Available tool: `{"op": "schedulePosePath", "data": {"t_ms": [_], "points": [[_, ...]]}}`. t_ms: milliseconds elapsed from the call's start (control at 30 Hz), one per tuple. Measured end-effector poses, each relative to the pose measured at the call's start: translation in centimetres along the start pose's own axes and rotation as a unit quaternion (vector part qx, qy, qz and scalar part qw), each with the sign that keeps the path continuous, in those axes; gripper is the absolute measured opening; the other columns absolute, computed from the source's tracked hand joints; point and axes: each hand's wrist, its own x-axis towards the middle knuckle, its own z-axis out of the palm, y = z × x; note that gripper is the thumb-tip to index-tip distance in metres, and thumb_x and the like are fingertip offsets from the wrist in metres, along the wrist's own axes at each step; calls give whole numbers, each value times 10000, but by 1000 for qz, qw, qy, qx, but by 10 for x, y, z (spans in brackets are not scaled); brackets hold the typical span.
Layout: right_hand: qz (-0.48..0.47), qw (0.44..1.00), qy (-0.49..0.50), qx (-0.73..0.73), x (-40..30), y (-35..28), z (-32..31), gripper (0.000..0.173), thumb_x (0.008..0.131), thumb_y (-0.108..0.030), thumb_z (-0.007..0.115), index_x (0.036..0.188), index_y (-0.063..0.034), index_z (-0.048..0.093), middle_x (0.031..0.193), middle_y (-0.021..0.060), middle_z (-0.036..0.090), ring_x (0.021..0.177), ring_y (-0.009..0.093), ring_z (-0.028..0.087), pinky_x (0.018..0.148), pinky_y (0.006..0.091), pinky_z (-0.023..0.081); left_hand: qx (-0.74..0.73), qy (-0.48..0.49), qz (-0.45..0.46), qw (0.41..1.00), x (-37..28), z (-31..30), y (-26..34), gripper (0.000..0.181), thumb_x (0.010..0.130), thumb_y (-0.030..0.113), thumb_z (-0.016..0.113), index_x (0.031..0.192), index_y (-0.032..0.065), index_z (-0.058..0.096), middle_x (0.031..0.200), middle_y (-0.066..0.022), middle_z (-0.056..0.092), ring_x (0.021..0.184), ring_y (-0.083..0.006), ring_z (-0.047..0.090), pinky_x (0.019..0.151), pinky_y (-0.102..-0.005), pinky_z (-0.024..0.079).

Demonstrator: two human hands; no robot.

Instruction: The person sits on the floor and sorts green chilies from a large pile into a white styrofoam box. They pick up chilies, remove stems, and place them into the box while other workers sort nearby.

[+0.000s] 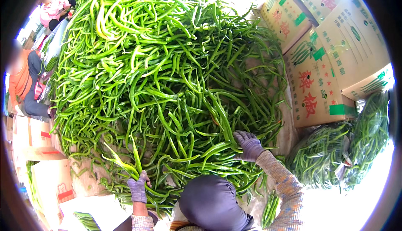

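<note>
A large heap of long green chili peppers spreads out in front of me. My left hand, in a purple-grey glove, is closed around a few light green peppers whose tips point up and left. At the right side of the heap, my right hand, in a like glove, lies on a bunch of long green peppers. Its fingertips reach over their ends; whether they are gripped is hidden. A dark cap fills the lower middle of the view.
Stacked cardboard boxes stand right of the heap, above clear plastic bags of peppers. A carton and an open box holding peppers are at lower left. Two people sit along the left side, one in orange, one in pink.
</note>
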Motion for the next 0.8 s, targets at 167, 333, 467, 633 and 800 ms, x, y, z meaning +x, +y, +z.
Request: {"op": "schedulePosePath", "data": {"t_ms": [167,333,467,633,800], "points": [[92,956,123,250,40,6,-17,719,771,-515,569,1276,-33,393,1223,182,497,1111,302,500,930,391,390,18,1,-2,1000,0,2,-3,138,787,99,641,767,5,542,543,-42,508,367,-127,473,339,-261,404],[209,970,-31,120,126,-28,-43,504,778,-395,553,1110,-19,503,1045,184,602,958,308,591,831,381,458,16,-29,2,999,-10,17,15,176,719,26,693,829,8,557,568,-36,530,367,-110,473,337,-244,390],[175,966,-28,187,119,-21,-64,316,769,-286,534,812,13,626,743,158,650,721,271,646,720,379,498,22,-39,8,999,-11,15,39,127,742,80,691,816,43,595,544,-24,530,369,-103,472,348,-236,386],[86,796,-77,594,82,-32,-112,252,862,-221,539,949,14,558,665,81,623,409,79,466,386,210,374,-94,-120,-9,988,-9,23,66,145,786,100,654,874,65,544,590,-29,506,417,-124,476,392,-258,407],[-38,680,-94,726,72,-66,-127,312,915,-290,467,975,7,540,620,26,528,407,53,421,364,165,310,-158,-212,0,964,-17,44,101,182,787,102,641,923,74,524,683,-46,535,528,-139,521,459,-276,450]]}}
